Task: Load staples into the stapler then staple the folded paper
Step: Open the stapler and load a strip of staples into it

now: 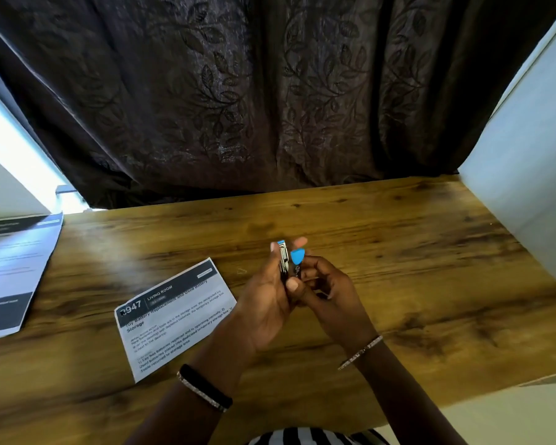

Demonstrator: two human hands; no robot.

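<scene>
Counter [398, 252] lay under everything | folded paper [177, 316] flat on it, left of my hands | left hand [267, 303] gripped the stapler [284, 260], hinged open, above the counter | right hand [333, 293] pinched its near end, hands together

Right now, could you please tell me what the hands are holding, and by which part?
The stapler: the left hand grips its metal side, the right hand holds its lower black end.

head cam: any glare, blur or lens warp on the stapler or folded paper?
Head view: light from the left puts sheen on the table and washes out the left sheet; folded paper headline readable, fine print soft; stapler small, slightly blurred; wide-angle bows the table edges.
</scene>
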